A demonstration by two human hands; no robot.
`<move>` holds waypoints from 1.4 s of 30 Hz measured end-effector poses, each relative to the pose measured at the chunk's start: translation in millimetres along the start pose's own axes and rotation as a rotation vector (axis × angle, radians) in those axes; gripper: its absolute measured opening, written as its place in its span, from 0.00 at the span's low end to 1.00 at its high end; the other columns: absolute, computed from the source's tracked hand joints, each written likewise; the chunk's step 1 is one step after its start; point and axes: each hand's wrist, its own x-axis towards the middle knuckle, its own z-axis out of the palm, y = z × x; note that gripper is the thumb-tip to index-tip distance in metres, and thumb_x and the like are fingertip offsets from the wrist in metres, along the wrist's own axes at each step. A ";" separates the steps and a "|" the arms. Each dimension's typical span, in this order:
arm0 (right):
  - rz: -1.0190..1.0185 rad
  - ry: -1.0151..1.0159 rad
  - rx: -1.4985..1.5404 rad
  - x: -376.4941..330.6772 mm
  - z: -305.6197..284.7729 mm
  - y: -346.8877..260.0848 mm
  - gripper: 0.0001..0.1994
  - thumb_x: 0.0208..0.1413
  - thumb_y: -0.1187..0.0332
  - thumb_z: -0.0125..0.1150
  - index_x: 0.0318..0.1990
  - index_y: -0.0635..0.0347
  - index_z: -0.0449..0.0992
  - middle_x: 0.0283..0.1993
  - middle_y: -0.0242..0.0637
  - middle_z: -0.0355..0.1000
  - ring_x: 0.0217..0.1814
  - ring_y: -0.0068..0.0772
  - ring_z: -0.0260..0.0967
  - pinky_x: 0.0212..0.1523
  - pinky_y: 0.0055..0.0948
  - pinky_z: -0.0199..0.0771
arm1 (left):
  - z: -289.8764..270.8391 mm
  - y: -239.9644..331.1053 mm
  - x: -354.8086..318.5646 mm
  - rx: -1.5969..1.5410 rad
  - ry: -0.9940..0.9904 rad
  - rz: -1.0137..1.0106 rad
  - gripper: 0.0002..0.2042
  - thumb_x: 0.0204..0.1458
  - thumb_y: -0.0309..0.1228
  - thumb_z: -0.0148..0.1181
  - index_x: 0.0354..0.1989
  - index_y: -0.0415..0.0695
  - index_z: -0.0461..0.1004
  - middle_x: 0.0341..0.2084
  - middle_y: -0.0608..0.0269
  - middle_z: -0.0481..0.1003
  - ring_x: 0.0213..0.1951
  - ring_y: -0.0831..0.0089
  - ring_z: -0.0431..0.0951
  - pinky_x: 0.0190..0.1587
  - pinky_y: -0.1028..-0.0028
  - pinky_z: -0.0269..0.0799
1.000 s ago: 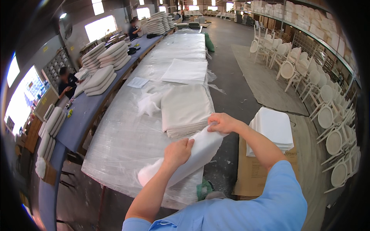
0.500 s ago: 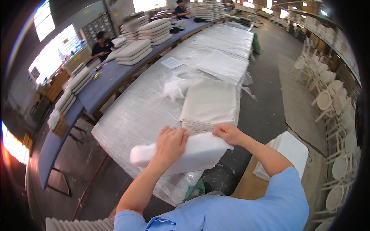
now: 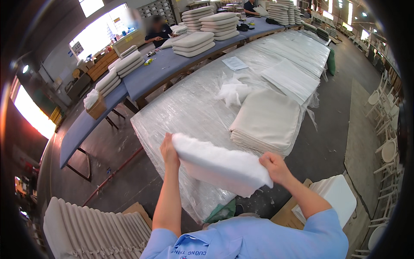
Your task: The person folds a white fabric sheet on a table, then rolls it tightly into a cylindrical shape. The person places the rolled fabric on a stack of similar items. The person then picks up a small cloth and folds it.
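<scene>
A white pad wrapped in fluffy wadding [image 3: 220, 166] hangs tilted between my hands above the near end of the plastic-covered table [image 3: 181, 116]. My left hand [image 3: 169, 149] is closed on its left end. At the opposite end, my right hand [image 3: 275, 167] pinches the upper corner, thumb and fingers pressed together. The pad's fuzzy upper edge faces me, and its flatter side slopes down toward my body. Just beyond my right hand lies a stack of cream fabric pieces [image 3: 267, 118]. Loose white wadding [image 3: 233, 91] sits beside that stack, on its left.
Flat white sheets [image 3: 291, 80] and a paper [image 3: 235, 63] lie farther along the table. A blue-topped bench [image 3: 172, 60] with stacked cushions runs to the left, a person [image 3: 159, 32] behind it. Cushions stand in a row [image 3: 95, 228] lower left; white pads [image 3: 334, 196] lie lower right. Chairs line the right.
My left hand has shifted from the pad's top to its left end. The pad's left end is now raised and swung away from me. My right hand still grips the right corner; the view has turned left.
</scene>
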 end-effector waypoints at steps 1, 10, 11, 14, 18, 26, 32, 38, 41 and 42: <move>-0.018 0.027 0.060 -10.7 9.5 2.3 0.11 0.69 0.66 0.58 0.34 0.61 0.77 0.28 0.22 0.70 0.33 0.14 0.62 0.34 0.24 0.65 | 2.6 3.8 10.0 0.010 -0.019 -0.042 0.20 0.71 0.44 0.51 0.50 0.37 0.79 0.43 0.61 0.79 0.49 0.71 0.76 0.54 0.70 0.71; 0.014 0.170 0.233 -62.6 48.9 1.1 0.13 0.72 0.63 0.57 0.37 0.62 0.76 0.31 0.26 0.73 0.34 0.14 0.64 0.35 0.23 0.67 | 73.0 37.9 -150.7 1.089 -0.346 0.705 0.29 0.63 0.39 0.61 0.70 0.37 0.66 0.73 0.42 0.59 0.77 0.41 0.49 0.75 0.47 0.42; 0.026 0.140 0.214 -63.8 49.7 -0.1 0.13 0.72 0.63 0.56 0.37 0.62 0.76 0.30 0.26 0.73 0.34 0.14 0.64 0.35 0.23 0.67 | 79.3 45.3 -190.7 1.139 -0.487 0.699 0.33 0.61 0.39 0.64 0.71 0.36 0.64 0.75 0.41 0.56 0.78 0.37 0.44 0.76 0.42 0.37; 0.027 -0.012 0.160 -61.3 49.9 -15.6 0.15 0.73 0.59 0.55 0.37 0.62 0.77 0.29 0.26 0.72 0.33 0.16 0.63 0.34 0.25 0.67 | 90.6 36.9 -236.4 1.150 -0.598 0.623 0.39 0.56 0.43 0.67 0.71 0.30 0.62 0.75 0.36 0.53 0.78 0.31 0.38 0.75 0.38 0.28; 0.203 -0.233 0.300 -56.2 35.0 -17.3 0.18 0.74 0.56 0.51 0.36 0.60 0.75 0.29 0.23 0.68 0.33 0.16 0.61 0.33 0.23 0.65 | 99.7 43.0 -234.0 1.260 -0.707 0.615 0.41 0.56 0.45 0.65 0.70 0.26 0.60 0.75 0.33 0.51 0.78 0.31 0.36 0.75 0.39 0.24; 0.155 -0.549 0.100 -38.5 29.2 -18.7 0.21 0.75 0.53 0.48 0.40 0.61 0.79 0.31 0.27 0.73 0.33 0.19 0.66 0.35 0.28 0.71 | 104.7 54.4 -235.8 1.365 -0.837 0.576 0.41 0.57 0.48 0.60 0.71 0.26 0.60 0.77 0.36 0.48 0.79 0.35 0.34 0.75 0.40 0.22; 0.153 -0.508 0.219 -33.1 43.1 9.1 0.21 0.75 0.54 0.49 0.44 0.64 0.82 0.34 0.33 0.78 0.34 0.21 0.69 0.36 0.29 0.73 | 104.4 53.4 -238.2 1.418 -0.854 0.567 0.40 0.58 0.49 0.58 0.71 0.28 0.61 0.77 0.37 0.49 0.79 0.37 0.35 0.75 0.39 0.21; 0.427 -0.379 0.083 -34.1 57.6 68.3 0.19 0.71 0.58 0.52 0.41 0.64 0.82 0.31 0.34 0.76 0.33 0.21 0.69 0.36 0.29 0.72 | 109.3 56.7 -241.6 1.438 -0.877 0.567 0.40 0.57 0.49 0.58 0.72 0.29 0.61 0.77 0.37 0.49 0.79 0.36 0.36 0.75 0.38 0.22; 0.365 -0.297 0.088 -30.6 51.8 80.2 0.14 0.70 0.61 0.54 0.43 0.61 0.83 0.30 0.30 0.74 0.31 0.21 0.67 0.34 0.28 0.71 | 108.2 58.4 -243.1 1.460 -0.882 0.559 0.41 0.57 0.49 0.58 0.72 0.29 0.60 0.77 0.37 0.49 0.79 0.36 0.37 0.75 0.38 0.24; 0.234 -0.204 0.331 -27.5 56.5 79.5 0.11 0.69 0.64 0.56 0.44 0.59 0.82 0.31 0.26 0.72 0.31 0.19 0.64 0.31 0.27 0.68 | 110.1 60.5 -240.9 1.472 -0.888 0.546 0.42 0.57 0.49 0.58 0.73 0.29 0.59 0.77 0.37 0.48 0.78 0.35 0.37 0.75 0.38 0.25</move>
